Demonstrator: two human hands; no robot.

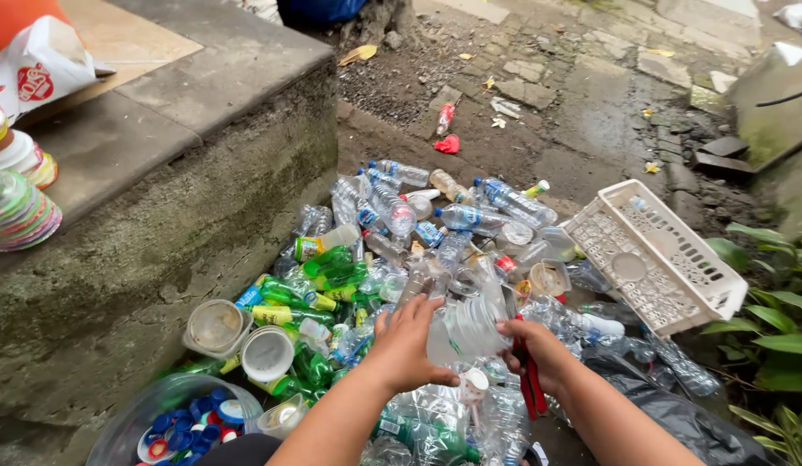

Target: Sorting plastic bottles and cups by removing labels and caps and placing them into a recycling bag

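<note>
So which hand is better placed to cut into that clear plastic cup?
The right hand. It already grips the red-handled cutter, blade up against the clear plastic cup. The left hand is wrapped around the cup's other side, steadying it, so it is likely better left holding.

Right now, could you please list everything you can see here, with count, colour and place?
clear cup: one, transparent, held between both hands
red-handled tool: one, red, in right hand
bottle pile: many, clear and green, on the ground ahead
basket: one, white, tilted, right of pile
bowl of caps: one, clear, mostly blue caps, lower left
white tubs: two, beside the step
concrete step: one, grey, left
black bag: one, lower right
left hand: on cup
right hand: grips tool
</note>
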